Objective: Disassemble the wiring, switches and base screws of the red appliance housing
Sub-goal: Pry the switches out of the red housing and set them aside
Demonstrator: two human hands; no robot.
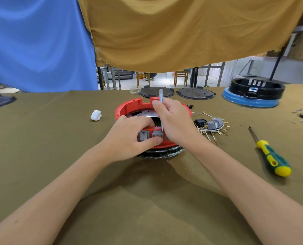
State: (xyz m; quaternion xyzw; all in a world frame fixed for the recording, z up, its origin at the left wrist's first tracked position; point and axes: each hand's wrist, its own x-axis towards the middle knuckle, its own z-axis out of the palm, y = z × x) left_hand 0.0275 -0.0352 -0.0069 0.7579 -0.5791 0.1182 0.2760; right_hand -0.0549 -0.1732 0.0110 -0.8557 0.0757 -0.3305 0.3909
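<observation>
I see my left hand [129, 137] curled in a pinch, my right hand [171, 119] fisted, forearms converging far-centre.

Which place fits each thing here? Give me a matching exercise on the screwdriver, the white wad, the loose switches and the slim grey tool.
Things:
1. screwdriver
2. white wad
3. loose switches
4. slim grey tool

Places:
A. in the right hand
B. on the cloth left of the red housing
C. far right, lying alone
D. just right of the housing, among wires

Pairs: 1-C, 2-B, 3-D, 4-A
</observation>
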